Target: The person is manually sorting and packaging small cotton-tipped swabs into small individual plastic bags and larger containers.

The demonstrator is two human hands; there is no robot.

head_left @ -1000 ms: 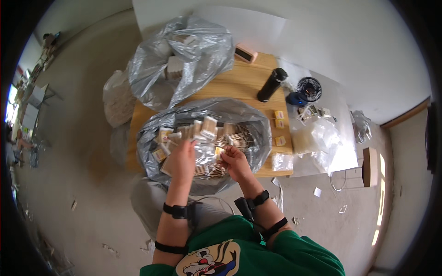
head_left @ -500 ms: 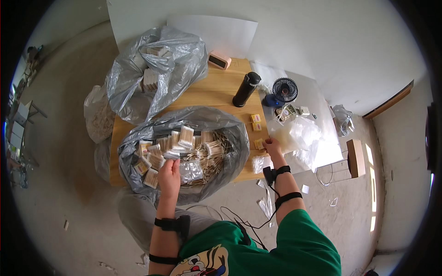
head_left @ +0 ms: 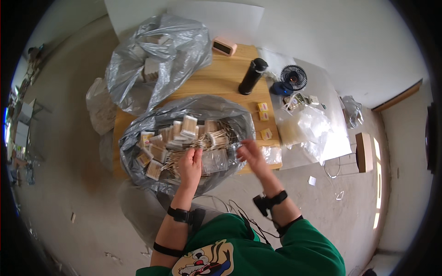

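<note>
My left hand [head_left: 188,169] is over the grey plastic-lined container [head_left: 184,106], fingers pinched at the edge of a clear plastic bag [head_left: 214,161]. Beneath and around it lie loose cotton swabs [head_left: 220,139] and bundled cotton swabs [head_left: 188,126], some in stacked rows. A few yellow-labelled packs [head_left: 143,159] sit at the container's left side. My right hand [head_left: 251,155] hovers at the container's right rim, its fingers bent and smeared by motion; whether it holds anything is unclear. Small yellow packets [head_left: 266,134] lie on the table to its right.
Clear plastic bags [head_left: 271,155] lie at the table's front right edge. Behind stand a black bottle [head_left: 252,77], a pink clock [head_left: 224,46] and a small fan [head_left: 293,78]. Another grey bag [head_left: 184,46] with bundles rises at the back left. Clear film [head_left: 313,129] covers the right side.
My right hand has left the yellow packets and come left to the container's rim. My left hand has shifted right, the clear plastic bag moving along with it. The whole view has shifted slightly.
</note>
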